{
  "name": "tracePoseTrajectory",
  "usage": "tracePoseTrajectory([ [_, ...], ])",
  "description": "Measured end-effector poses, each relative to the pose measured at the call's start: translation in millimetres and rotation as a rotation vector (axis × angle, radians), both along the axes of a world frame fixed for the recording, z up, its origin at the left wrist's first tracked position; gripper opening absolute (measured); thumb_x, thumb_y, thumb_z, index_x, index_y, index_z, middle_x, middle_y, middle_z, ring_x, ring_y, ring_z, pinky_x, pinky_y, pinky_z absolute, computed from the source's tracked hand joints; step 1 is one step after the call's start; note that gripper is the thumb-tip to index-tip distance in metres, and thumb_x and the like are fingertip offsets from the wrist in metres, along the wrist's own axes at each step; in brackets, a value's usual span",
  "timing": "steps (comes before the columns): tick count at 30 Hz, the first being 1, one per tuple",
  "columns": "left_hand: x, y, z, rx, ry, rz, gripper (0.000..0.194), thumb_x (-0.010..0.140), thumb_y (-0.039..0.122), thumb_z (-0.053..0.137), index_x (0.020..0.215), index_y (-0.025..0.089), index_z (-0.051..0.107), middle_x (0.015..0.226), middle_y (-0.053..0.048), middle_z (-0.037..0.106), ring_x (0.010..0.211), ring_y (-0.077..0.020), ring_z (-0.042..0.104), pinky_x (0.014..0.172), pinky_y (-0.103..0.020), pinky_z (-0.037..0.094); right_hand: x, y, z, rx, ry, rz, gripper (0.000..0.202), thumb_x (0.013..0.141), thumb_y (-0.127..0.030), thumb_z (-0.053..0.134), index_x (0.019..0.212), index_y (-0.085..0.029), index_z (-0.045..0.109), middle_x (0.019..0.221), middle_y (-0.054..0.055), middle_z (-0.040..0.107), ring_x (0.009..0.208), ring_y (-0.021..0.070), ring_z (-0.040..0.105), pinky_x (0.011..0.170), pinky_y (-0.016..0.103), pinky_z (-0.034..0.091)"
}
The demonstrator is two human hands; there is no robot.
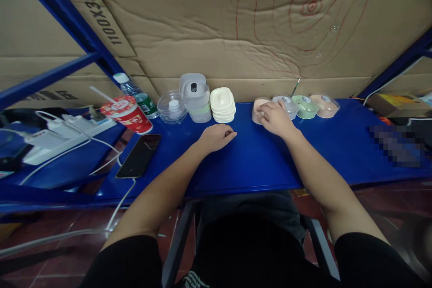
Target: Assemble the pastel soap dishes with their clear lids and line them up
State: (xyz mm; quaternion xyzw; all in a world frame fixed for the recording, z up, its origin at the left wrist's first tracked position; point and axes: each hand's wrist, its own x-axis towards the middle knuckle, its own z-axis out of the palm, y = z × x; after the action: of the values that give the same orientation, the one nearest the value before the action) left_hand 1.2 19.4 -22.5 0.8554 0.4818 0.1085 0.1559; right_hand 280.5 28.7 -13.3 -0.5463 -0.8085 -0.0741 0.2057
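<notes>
My right hand is at the left end of a row of small lidded containers. Its fingers are curled over the near right side of a peach container and grip it. Beside that stand a whitish container, a green container and another peach container, all in clear plastic. My left hand rests on the blue table in a loose fist, just in front of a stack of cream lids. Nothing shows in its fingers.
Left of the lids stand stacked clear containers and clear domed lids. Farther left are a water bottle, a red paper cup, a phone and a power strip with white cables. A cardboard wall closes the back.
</notes>
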Motion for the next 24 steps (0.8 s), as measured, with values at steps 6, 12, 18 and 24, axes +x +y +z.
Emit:
tracePoseTrajectory([
  [6, -1, 0, -2.7, 0.01, -0.009, -0.04, 0.035, 0.102, 0.048, 0.057, 0.116, 0.023, 0.077, 0.111, -0.005, 0.08, 0.103, -0.0241, 0.072, 0.087, -0.036, 0.052, -5, 7, -11.8, -0.004, 0.018, 0.008, 0.035, 0.097, -0.027, 0.053, 0.122, -0.019, 0.077, 0.131, 0.014, 0.077, 0.129, 0.0377, 0.063, 0.121, 0.063, 0.032],
  [12, -3, 4, -6.7, 0.01, -0.065, -0.028, 0.039, 0.101, 0.048, 0.06, 0.128, 0.023, 0.072, 0.109, -0.004, 0.08, 0.1, -0.0232, 0.073, 0.087, -0.037, 0.053, -5, 10, -19.9, -0.032, 0.016, -0.024, 0.034, 0.099, -0.032, 0.057, 0.123, -0.02, 0.077, 0.134, 0.014, 0.076, 0.136, 0.039, 0.059, 0.127, 0.07, 0.021],
  [18, -7, 13, -11.4, 0.105, -0.263, 0.118, 0.064, 0.099, 0.04, 0.066, 0.157, 0.021, 0.048, 0.104, -0.002, 0.079, 0.085, -0.0195, 0.072, 0.081, -0.034, 0.053, -5, 10, -17.2, -0.036, 0.046, -0.11, 0.035, 0.099, -0.04, 0.06, 0.121, -0.02, 0.078, 0.133, 0.015, 0.075, 0.135, 0.0423, 0.059, 0.124, 0.077, 0.02],
  [24, -13, 30, -21.0, 0.139, -0.385, 0.233, 0.079, 0.098, 0.036, 0.066, 0.167, 0.02, 0.034, 0.099, -0.001, 0.079, 0.085, -0.02, 0.072, 0.082, -0.034, 0.053, -11, 8, -16.2, -0.019, 0.048, -0.181, 0.036, 0.099, -0.043, 0.062, 0.119, -0.02, 0.08, 0.13, 0.015, 0.076, 0.137, 0.044, 0.057, 0.126, 0.077, 0.014],
])
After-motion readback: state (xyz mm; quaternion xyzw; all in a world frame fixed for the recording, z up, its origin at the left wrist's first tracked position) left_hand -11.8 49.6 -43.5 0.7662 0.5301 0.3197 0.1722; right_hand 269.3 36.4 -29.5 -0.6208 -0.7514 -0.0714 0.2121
